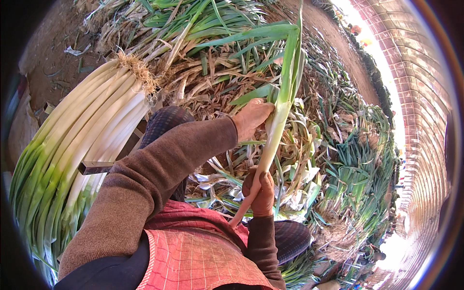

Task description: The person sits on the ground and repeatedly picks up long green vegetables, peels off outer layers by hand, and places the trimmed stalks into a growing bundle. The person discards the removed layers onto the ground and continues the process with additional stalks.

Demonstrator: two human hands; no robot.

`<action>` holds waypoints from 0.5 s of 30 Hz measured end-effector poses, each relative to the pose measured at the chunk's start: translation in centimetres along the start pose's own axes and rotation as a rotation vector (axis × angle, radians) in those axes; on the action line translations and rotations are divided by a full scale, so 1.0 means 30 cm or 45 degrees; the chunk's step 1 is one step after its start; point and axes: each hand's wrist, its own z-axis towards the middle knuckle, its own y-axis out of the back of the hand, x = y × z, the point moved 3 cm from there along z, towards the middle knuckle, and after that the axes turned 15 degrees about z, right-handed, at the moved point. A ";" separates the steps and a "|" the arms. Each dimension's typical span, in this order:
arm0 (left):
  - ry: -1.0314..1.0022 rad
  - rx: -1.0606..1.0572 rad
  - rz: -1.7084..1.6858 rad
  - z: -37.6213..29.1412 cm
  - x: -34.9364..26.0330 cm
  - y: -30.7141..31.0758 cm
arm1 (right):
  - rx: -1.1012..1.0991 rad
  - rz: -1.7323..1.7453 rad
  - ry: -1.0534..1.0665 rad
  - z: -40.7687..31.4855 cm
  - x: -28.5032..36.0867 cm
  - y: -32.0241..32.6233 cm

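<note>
A long green onion [273,145] slants across in front of me, its pale stalk low and its green leaves at the top. My right hand [260,192] is wrapped around the lower white stalk, whose end runs down towards my red checked apron. Higher up, my left hand [253,115] pinches an outer leaf [272,95] at the side of the stalk, where white turns to green. Part of what its fingers grip is hidden. Beside my left arm lies a row of cleaned green onions [83,127], roots pointing away from me.
A metal bar [96,167] juts out at the row of onions. Peeled leaves and dry husks [290,174] litter the ground before me. Unpeeled onions lie heaped at the top [203,21] and right [362,163]. A ribbed, arched roof [420,127] curves along the right.
</note>
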 end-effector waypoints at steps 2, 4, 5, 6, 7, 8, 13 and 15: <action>0.030 0.073 0.015 0.008 0.000 0.003 | 0.162 0.161 -0.119 0.004 0.000 0.003; 0.148 0.098 -0.043 0.014 0.002 0.012 | 0.216 0.296 -0.232 0.009 -0.008 0.012; 0.210 0.109 -0.061 0.015 0.004 0.019 | 0.280 0.393 -0.298 0.010 -0.016 0.011; 0.259 0.132 -0.086 0.018 0.007 0.025 | 0.307 0.436 -0.337 0.015 -0.027 0.012; 0.281 0.183 -0.084 0.021 0.010 0.030 | 0.337 0.463 -0.351 0.020 -0.037 0.012; 0.303 0.246 -0.081 0.025 0.017 0.034 | 0.395 0.501 -0.370 0.025 -0.047 0.009; 0.297 0.459 -0.146 0.072 0.087 0.005 | 0.570 0.687 -0.485 0.035 -0.099 -0.006; 0.342 0.566 -0.135 0.077 0.114 -0.005 | 0.613 0.694 -0.466 0.033 -0.114 -0.008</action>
